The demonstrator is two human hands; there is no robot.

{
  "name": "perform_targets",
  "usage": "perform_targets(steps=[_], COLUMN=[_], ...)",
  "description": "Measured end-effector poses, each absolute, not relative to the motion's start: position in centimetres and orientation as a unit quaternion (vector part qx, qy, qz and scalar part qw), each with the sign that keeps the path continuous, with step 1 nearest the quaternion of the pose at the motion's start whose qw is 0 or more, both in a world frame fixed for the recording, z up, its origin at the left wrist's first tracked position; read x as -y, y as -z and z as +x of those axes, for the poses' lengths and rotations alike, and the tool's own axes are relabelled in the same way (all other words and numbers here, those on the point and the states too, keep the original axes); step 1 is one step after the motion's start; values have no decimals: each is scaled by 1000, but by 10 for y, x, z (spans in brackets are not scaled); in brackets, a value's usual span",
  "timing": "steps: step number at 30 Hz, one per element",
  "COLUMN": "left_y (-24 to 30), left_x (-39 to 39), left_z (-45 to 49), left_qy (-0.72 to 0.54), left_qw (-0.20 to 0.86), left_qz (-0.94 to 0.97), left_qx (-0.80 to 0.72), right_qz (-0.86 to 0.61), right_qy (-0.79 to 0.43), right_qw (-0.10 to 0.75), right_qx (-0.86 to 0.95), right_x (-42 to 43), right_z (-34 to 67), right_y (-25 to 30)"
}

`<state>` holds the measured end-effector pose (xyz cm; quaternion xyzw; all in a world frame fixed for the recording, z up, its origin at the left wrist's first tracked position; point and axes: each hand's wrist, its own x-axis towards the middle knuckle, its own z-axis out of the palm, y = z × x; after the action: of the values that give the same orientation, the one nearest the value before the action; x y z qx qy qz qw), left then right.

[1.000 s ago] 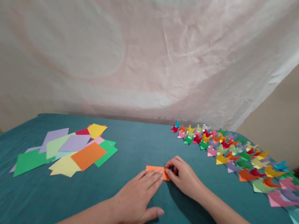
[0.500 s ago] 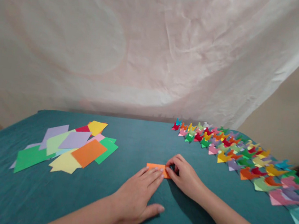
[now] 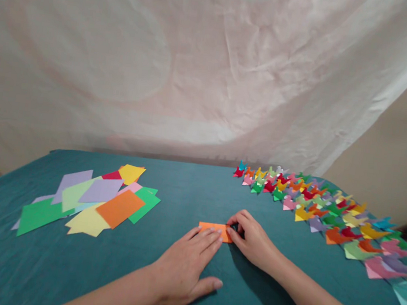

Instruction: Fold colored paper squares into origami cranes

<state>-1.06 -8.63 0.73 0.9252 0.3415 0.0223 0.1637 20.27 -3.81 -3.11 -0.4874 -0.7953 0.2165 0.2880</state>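
A small folded rectangle of orange paper (image 3: pixel 213 225) lies flat on the green cloth in front of me. My left hand (image 3: pixel 188 264) rests on it, fingers stretched out over its lower part and thumb spread to the right. At the paper's right end, the thumb and index finger of my right hand (image 3: pixel 250 237) pinch the edge. Fingers of both hands cover parts of the paper, so its fold lines cannot be made out.
Loose sheets of coloured paper (image 3: pixel 88 202) overlap in a pile on the left. Rows of folded paper birds (image 3: pixel 305 213) in many colours spread along the right side. A pale hanging sheet (image 3: pixel 198 72) backs the cloth-covered table (image 3: pixel 178 179).
Hardly anything differs. Both hands keep their places on the orange paper, and the view has shifted very slightly.
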Motion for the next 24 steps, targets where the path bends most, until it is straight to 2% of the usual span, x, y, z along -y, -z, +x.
perform_targets(steps=[10, 24], left_y=[-9, -4], left_x=[87, 78], left_z=[-11, -16], left_qy=[-10, -57], left_qw=[160, 160], left_qz=[926, 922], left_qx=[-342, -349], right_qz=[-477, -464], right_qy=[-219, -233], right_qw=[296, 289], right_qx=[798, 804], right_x=[34, 33], right_z=[207, 207], right_y=[35, 34])
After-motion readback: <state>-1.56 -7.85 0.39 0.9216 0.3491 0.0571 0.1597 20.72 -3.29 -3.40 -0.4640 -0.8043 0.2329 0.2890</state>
